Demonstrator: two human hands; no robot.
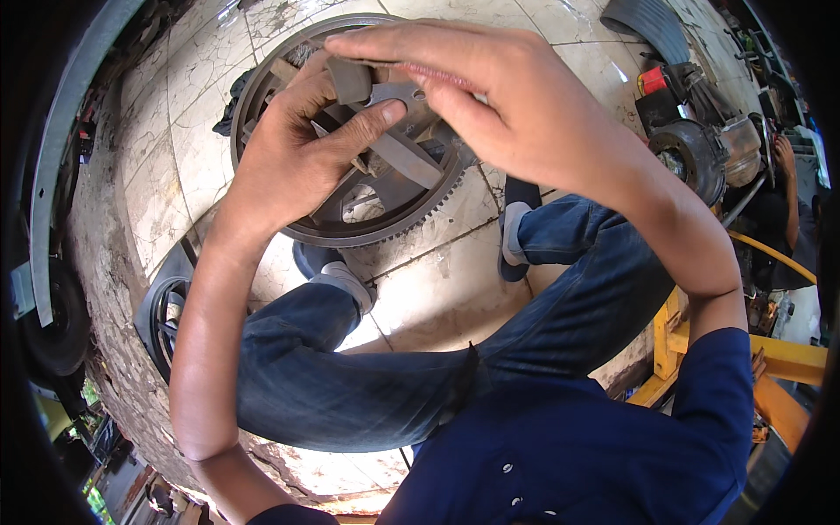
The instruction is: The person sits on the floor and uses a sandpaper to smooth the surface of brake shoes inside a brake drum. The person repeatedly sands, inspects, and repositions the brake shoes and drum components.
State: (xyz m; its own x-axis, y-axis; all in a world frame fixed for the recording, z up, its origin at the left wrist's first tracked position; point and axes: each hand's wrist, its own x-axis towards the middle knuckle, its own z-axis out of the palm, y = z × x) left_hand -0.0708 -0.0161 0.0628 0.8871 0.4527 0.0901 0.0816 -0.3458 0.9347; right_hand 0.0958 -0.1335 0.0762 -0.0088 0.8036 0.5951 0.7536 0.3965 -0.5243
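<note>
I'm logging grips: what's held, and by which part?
The left hand seems to hold a grey block, gripped part hidden; whether the right hand grips cannot be told.

Bright light, white glare on the tiled floor [429,302], curved distortion toward the black rim

Bright light [411,306] falls on cracked, pale floor tiles [197,96].

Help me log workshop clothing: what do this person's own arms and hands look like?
The left hand and right hand are bare, with no gloves or wristwear showing. The dark navy shirt has short sleeves, leaving both forearms uncovered.
</note>
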